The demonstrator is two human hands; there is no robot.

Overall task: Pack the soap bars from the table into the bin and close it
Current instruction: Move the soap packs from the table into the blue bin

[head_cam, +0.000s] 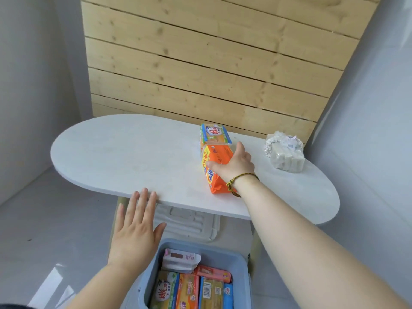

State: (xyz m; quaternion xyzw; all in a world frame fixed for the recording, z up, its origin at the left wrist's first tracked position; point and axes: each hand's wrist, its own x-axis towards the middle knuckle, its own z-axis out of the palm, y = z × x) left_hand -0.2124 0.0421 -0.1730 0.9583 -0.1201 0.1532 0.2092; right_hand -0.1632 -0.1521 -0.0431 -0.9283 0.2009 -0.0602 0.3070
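Standing nearest, the blue bin (243, 270) was open and part-filled with upright soap packs. Left hand (136, 228): flat, fingers spread, holding nothing, by the tabletop (122, 152) edge. Right hand (234, 163): grip curled over the orange soap pack (219, 156), mid-tabletop. Judged stiff, fairly heavy, film slippery; best clamped across its long sides. Beyond it lay a blue-green soap pack (215, 134), apparently touching; farther right, a pale wrapped soap bundle (286, 155).

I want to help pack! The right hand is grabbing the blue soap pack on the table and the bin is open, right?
Not quite. In the head view the right hand is grabbing the orange soap pack on the table; the blue soap pack lies just behind it. The bin is open.
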